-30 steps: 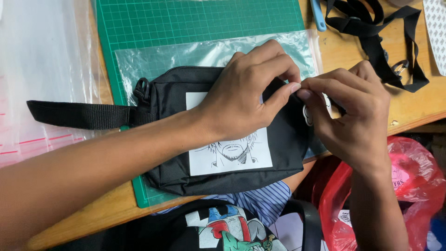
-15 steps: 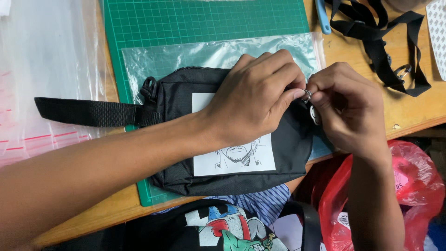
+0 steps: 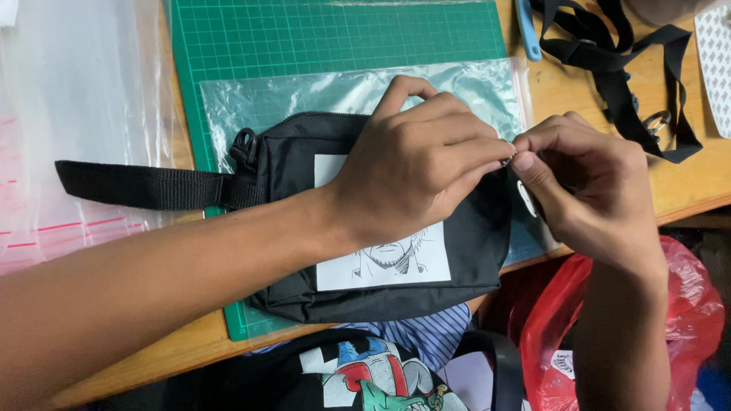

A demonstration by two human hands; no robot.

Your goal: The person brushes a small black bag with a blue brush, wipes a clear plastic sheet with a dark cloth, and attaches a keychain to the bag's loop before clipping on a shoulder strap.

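Observation:
A small black pouch bag point(image 3: 472, 251) with a white patch bearing a line drawing lies on a clear plastic sleeve point(image 3: 320, 91) over a green cutting mat point(image 3: 320, 34). My left hand point(image 3: 415, 171) rests across the bag's top and pinches a small metal piece at its right end. Fingertip to fingertip with it, my right hand point(image 3: 586, 190) pinches the same metal fitting at the bag's right side; the fitting is mostly hidden. A black webbing strap point(image 3: 145, 185) runs left from the bag.
Clear zip bags point(image 3: 76, 114) lie at the left. Loose black straps with a metal ring point(image 3: 624, 84) lie on the wooden table at the upper right. A red plastic bag point(image 3: 685, 304) hangs below the table's edge. More bags sit at the bottom.
The view has shifted slightly; the bag sits a little further right. Both hands stay pinched together at the bag's right end, fingers drawn tighter.

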